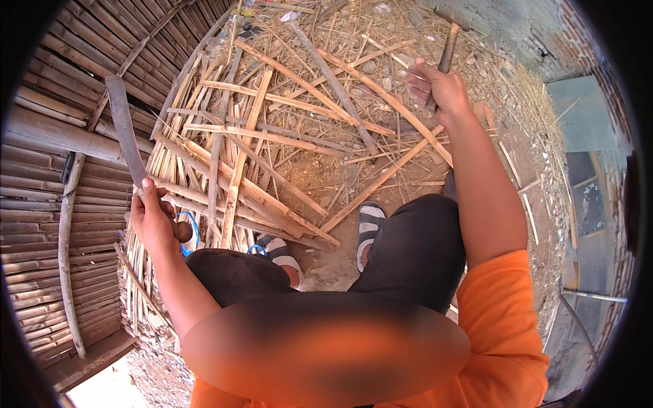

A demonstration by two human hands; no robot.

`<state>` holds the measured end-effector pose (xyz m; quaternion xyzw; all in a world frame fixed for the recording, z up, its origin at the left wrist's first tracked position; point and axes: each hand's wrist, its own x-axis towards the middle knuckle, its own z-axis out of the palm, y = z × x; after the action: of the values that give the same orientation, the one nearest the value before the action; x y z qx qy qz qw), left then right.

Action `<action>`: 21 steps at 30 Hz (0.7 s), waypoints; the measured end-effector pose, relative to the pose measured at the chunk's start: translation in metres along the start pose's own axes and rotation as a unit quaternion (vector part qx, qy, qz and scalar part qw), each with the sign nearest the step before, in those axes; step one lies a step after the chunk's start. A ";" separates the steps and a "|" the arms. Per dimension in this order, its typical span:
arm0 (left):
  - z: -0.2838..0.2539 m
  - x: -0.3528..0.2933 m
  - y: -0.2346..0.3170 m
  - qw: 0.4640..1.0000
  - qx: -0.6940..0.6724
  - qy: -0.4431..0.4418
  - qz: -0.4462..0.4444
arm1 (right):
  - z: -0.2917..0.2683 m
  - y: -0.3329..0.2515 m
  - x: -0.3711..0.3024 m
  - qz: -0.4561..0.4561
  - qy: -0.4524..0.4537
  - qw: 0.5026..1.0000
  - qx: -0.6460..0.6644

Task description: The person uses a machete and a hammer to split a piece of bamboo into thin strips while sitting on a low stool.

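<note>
Your left hand [151, 219] has its fingers wrapped tight around the wooden handle of a long machete [126, 132], and the dull curved blade runs up and away from your knuckles toward the top left, tip ending over the bamboo wall [47, 177]. Your right hand [441, 88] is closed too, gripping a bamboo stick [447, 49] that pokes up out of your fist toward the top edge; the lower end is hidden behind your palm, so can't tell how far it goes. The two hands are well apart, with a messy heap of split bamboo strips [252, 149] lying between them and mostly just beyond your left fingers, crisscrossed every which way on the dirt. Below the heap, closer to you than either fist, your feet in striped sandals [369, 228] sit on bare ground, knees in dark shorts [415, 248] either side. A blue loop of something [194, 234] sits right beside your left wrist. Out past your right fingers the ground [517, 115] is littered with dry straw and scraps.
</note>
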<state>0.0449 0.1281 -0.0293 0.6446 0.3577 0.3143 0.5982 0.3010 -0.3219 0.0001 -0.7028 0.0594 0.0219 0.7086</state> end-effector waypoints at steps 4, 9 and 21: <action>-0.005 0.003 -0.007 1.000 -0.003 -0.016 0.010 | -0.041 0.044 0.011 0.055 0.009 0.993 -0.100; 0.008 0.005 -0.005 1.000 -0.001 -0.015 -0.017 | -0.133 0.181 -0.001 0.095 0.027 0.951 -0.292; 0.037 0.012 -0.016 0.999 0.016 -0.006 -0.038 | -0.217 0.337 -0.022 0.060 0.150 0.865 -0.475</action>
<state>0.0807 0.1181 -0.0486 0.6418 0.3836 0.2817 0.6013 0.2288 -0.5340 -0.3331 -0.9441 0.1895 -0.0157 0.2692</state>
